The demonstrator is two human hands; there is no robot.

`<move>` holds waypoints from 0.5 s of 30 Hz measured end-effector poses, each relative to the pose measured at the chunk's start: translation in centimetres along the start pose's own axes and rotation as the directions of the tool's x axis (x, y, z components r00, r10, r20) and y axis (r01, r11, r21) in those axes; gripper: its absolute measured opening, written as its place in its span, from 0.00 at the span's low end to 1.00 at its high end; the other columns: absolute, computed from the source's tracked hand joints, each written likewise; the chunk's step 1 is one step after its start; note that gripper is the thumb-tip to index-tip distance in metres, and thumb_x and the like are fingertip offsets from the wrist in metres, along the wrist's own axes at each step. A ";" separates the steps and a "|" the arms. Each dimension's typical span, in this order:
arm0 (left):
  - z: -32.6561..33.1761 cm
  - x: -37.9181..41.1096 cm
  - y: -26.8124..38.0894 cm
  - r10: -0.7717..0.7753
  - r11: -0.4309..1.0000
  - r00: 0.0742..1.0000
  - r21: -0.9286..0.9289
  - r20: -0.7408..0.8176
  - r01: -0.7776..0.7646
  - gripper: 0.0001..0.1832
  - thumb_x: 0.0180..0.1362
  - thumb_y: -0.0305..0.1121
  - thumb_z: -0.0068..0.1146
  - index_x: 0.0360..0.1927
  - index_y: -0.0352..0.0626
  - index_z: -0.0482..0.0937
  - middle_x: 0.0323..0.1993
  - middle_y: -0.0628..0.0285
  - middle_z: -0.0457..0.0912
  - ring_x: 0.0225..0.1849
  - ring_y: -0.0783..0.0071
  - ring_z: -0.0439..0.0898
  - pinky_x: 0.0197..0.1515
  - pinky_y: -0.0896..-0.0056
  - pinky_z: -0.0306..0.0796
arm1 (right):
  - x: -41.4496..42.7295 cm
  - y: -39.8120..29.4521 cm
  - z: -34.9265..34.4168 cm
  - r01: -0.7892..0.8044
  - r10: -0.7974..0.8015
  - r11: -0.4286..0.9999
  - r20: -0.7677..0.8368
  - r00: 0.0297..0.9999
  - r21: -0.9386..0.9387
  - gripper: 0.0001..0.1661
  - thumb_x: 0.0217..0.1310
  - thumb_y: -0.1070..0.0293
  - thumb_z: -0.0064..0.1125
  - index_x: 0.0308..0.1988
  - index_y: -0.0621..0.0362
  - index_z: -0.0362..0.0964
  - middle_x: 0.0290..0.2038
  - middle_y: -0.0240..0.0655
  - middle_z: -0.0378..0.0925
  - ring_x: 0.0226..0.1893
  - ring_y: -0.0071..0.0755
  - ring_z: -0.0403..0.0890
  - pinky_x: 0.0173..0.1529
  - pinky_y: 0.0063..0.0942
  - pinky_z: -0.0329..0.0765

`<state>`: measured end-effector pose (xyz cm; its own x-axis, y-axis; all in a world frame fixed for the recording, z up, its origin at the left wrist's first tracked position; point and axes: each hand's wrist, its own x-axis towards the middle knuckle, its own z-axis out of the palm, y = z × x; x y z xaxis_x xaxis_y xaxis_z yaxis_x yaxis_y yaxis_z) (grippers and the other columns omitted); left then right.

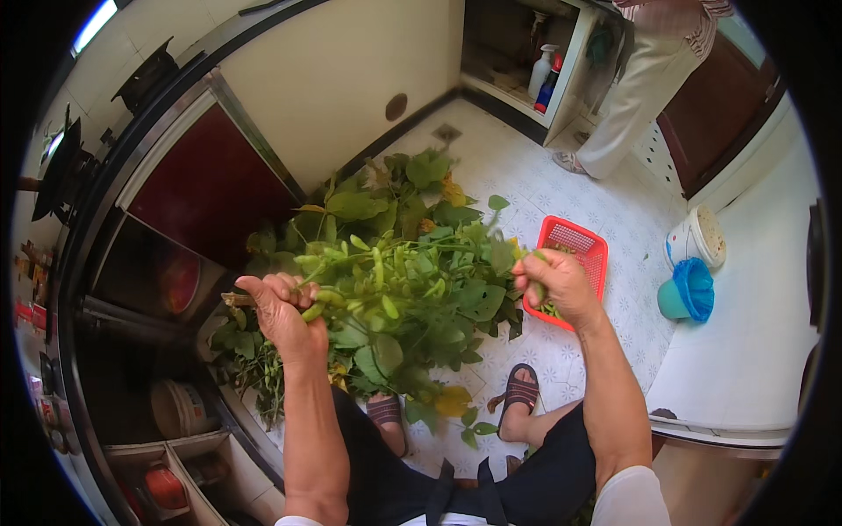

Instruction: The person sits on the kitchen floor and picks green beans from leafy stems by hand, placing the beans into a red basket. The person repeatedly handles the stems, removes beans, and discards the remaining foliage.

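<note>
My left hand (289,309) grips the cut stem of a soybean plant (378,263), whose woody end sticks out past my thumb. Green pods hang in clusters along the stem, close to my fingers. Over the near side of a red plastic basket (600,253), my right hand (559,283) is closed around some green soybean pods (539,289). Loose pods lie in the basket, partly hidden by that hand. A big heap of leafy soybean plants (427,171) spreads over the floor beneath and beyond the held stem, some leaves yellowed.
Right of the basket stand a white lidded bucket (684,240) and a teal bin (671,296) with a blue bag. Another person (618,125) stands at the far right. An open cabinet (503,79) holds spray bottles. Kitchen cupboards (197,191) line the left. My sandalled feet (520,391) rest before the heap.
</note>
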<state>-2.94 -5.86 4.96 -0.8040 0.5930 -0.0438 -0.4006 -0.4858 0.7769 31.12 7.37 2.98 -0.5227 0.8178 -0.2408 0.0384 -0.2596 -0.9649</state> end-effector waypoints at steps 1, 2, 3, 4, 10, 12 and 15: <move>-0.3 -0.1 -0.1 -0.005 1.000 1.000 0.000 0.016 0.005 0.34 0.63 0.68 0.47 0.18 0.49 0.59 0.19 0.70 0.56 0.22 0.76 0.57 0.31 0.70 0.61 | 0.0 -0.6 1.3 -0.004 0.005 1.000 0.035 0.999 -0.020 0.13 0.72 0.63 0.53 0.46 0.61 0.77 0.28 0.29 0.79 0.21 0.14 0.73 0.24 0.16 0.71; -0.5 -0.1 -0.1 -0.009 1.000 0.999 0.001 0.032 0.009 0.34 0.63 0.68 0.47 0.18 0.49 0.59 0.19 0.70 0.57 0.22 0.75 0.57 0.31 0.69 0.62 | 0.1 -1.1 3.3 -0.008 0.011 0.999 0.070 0.997 -0.040 0.14 0.72 0.64 0.53 0.50 0.61 0.76 0.29 0.29 0.79 0.21 0.14 0.74 0.25 0.15 0.72; -0.4 -0.5 -0.5 -0.032 0.999 0.998 -0.008 0.048 0.032 0.34 0.63 0.68 0.47 0.18 0.48 0.59 0.19 0.70 0.57 0.22 0.75 0.58 0.32 0.69 0.62 | 0.2 -1.6 5.1 -0.011 0.017 0.998 0.097 0.995 -0.061 0.16 0.72 0.64 0.53 0.54 0.60 0.75 0.30 0.29 0.79 0.22 0.14 0.74 0.26 0.15 0.72; 0.0 -1.1 -1.0 -0.053 0.998 0.996 -0.015 0.067 0.054 0.34 0.63 0.68 0.47 0.19 0.48 0.60 0.20 0.70 0.58 0.22 0.75 0.58 0.32 0.69 0.62 | 0.7 -1.0 6.3 -0.003 0.010 0.999 0.139 0.990 -0.050 0.18 0.73 0.65 0.52 0.57 0.60 0.73 0.31 0.29 0.79 0.22 0.14 0.74 0.27 0.15 0.73; 1.8 -3.4 -2.7 -0.135 0.991 0.970 0.037 0.202 0.131 0.33 0.63 0.68 0.45 0.21 0.47 0.62 0.22 0.68 0.59 0.25 0.73 0.60 0.37 0.67 0.64 | 1.4 0.3 13.4 0.414 -0.312 0.792 0.285 0.906 -0.448 0.22 0.69 0.56 0.57 0.55 0.60 0.74 0.35 0.40 0.81 0.37 0.40 0.83 0.40 0.37 0.79; 2.4 -4.2 -3.4 -0.149 0.988 0.961 0.065 0.232 0.138 0.33 0.63 0.68 0.44 0.21 0.47 0.62 0.22 0.68 0.59 0.26 0.73 0.61 0.39 0.67 0.65 | 1.4 1.0 14.0 0.521 -0.429 0.642 0.301 0.852 -0.562 0.24 0.67 0.55 0.60 0.54 0.59 0.74 0.38 0.45 0.81 0.40 0.49 0.84 0.43 0.41 0.79; 2.7 -5.3 -4.2 -0.181 0.982 0.949 0.101 0.257 0.160 0.33 0.66 0.67 0.42 0.21 0.46 0.62 0.22 0.68 0.60 0.27 0.72 0.63 0.41 0.65 0.66 | 0.7 0.4 14.3 0.485 -0.421 0.518 0.284 0.861 -0.704 0.23 0.63 0.55 0.64 0.51 0.59 0.74 0.41 0.47 0.81 0.40 0.55 0.82 0.43 0.43 0.79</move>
<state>4.16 -5.18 3.65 -0.5774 0.8162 -0.0209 -0.4775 -0.3168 0.8195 18.60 0.47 3.90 -0.7082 0.6681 0.2284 0.3662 0.6242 -0.6901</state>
